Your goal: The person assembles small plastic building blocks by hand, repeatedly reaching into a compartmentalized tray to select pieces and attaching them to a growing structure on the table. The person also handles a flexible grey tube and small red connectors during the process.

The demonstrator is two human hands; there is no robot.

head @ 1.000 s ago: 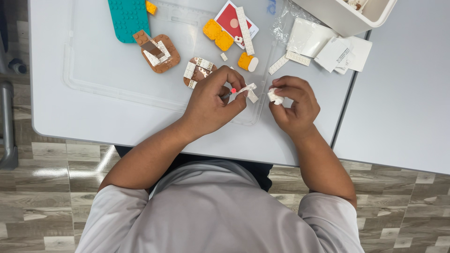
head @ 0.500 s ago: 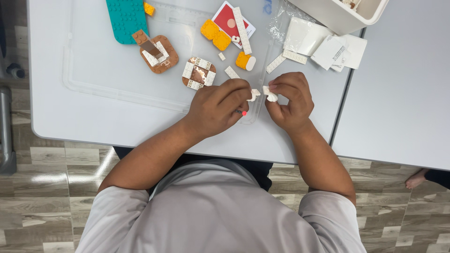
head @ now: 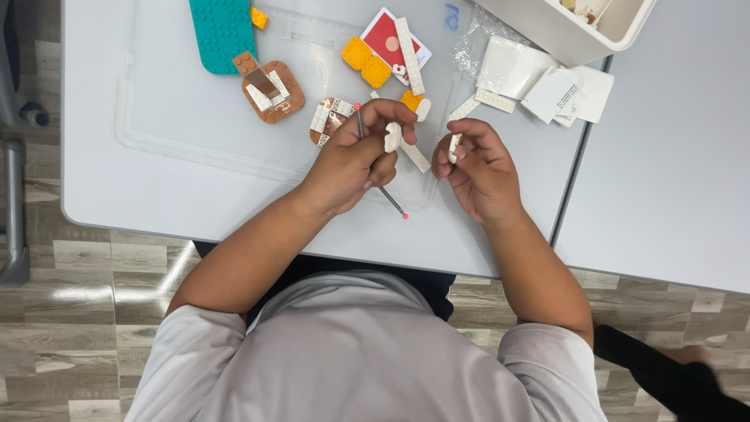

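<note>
- On a pale grey table (head: 156,195), set over a wood-grain floor (head: 78,328), a clear plastic tray (head: 195,148) is laid, and most of the loose bricks are gathered on it.
- A second grey table (head: 672,195) is butted against the first at the right, with a dark seam between them.
- At the far edge a teal plate (head: 223,31) is seen; just beside it lies a brown build (head: 269,90) topped with white pieces.
- Yellow bricks (head: 366,62) and a red card (head: 391,39) are placed further right, near a white box (head: 570,27) and some folded white papers (head: 562,90).
- A white piece (head: 392,137), small and rounded, is pinched between thumb and fingertips of the left hand (head: 355,160), above the tray's near edge.
- A thin grey rod (head: 379,168) with red tips is gripped in the same hand, slanting from by the index finger down past the palm.
- A small white brick (head: 454,147) is held in the curled fingers of the right hand (head: 480,168), near the left hand but apart from it.
- A long white strip (head: 414,155) is seen lying on the tray between the two hands.
</note>
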